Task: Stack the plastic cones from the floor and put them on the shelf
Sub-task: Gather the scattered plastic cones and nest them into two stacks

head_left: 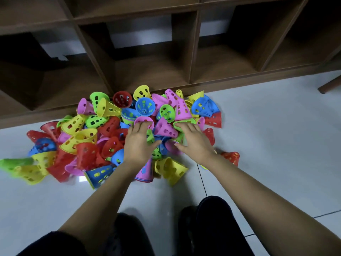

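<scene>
At the near edge are the person's knees [212, 228] in dark cloth, both forearms reaching forward over the white tiled floor [267, 135]. Beside the left forearm lies a short nested stack [145, 172], pink outermost with several rims showing at its base; this is the clearest evidence of stacking done so far. A lone red cone [230, 157] lies just right of the right wrist, slightly apart from the main body. The plastic cones [81, 135] lie mostly loose in a mixed heap of red, yellow, green, blue and pink, on their sides and at all angles, spreading left and right and reaching the foot of the shelf [191, 52]. The left hand [137, 143] is spread wide, fingertips touching the rim of a pink cone [142, 120]; the right hand [193, 140] is likewise flat and extended, fingers resting on a green cone [180, 125]. Neither hand is seen closed round anything. A second pink cone [166, 128] lies between them. Beyond, no cone shows in any shelf compartment in view, though the interiors are dark. Assessment: the task is at an early stage; nearly all stacking and all shelving remain outstanding.
</scene>
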